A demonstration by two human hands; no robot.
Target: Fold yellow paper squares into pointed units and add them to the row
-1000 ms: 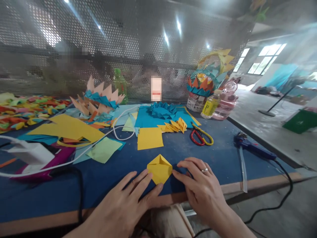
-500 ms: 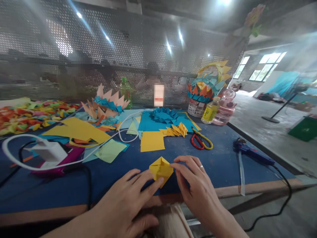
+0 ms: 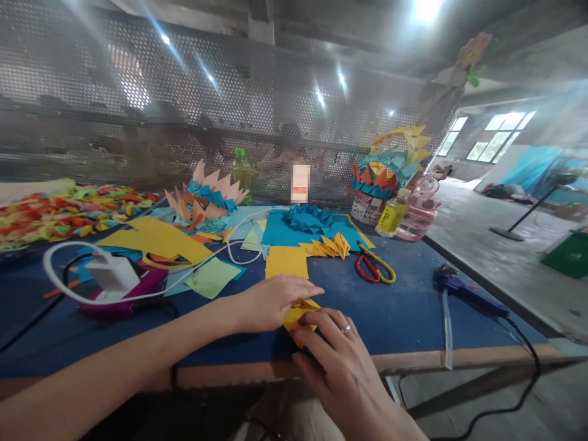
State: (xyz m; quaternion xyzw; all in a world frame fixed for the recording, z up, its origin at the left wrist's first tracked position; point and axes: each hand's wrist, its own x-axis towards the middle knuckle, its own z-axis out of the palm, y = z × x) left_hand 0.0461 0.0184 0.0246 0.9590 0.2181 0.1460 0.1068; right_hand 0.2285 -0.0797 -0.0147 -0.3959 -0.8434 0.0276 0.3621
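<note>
A small folded yellow paper (image 3: pixel 294 318) lies near the table's front edge, partly covered by both hands. Across its upper left part reaches my left hand (image 3: pixel 274 300), open, with the fingers stretched out flat to the right. My right hand (image 3: pixel 340 349) comes in from the lower right and is closed on the folded paper, its bent fingertips holding it against the table. The right thumb sits by the paper's lower corner. A flat yellow sheet (image 3: pixel 287 260) lies just beyond my left hand.
Red and yellow-handled scissors (image 3: pixel 375 269) and a blue glue gun (image 3: pixel 473 291) lie to the right. Behind are yellow folded pieces (image 3: pixel 331 246), a blue paper ring (image 3: pixel 307 218) and bottles (image 3: pixel 392 212). At the left, a white cable (image 3: pixel 220 250) loops over a purple power strip (image 3: pixel 131 300).
My left hand has moved up and turned across the paper's upper part. My right hand has shifted left onto its lower right part. The camera view has shifted slightly.
</note>
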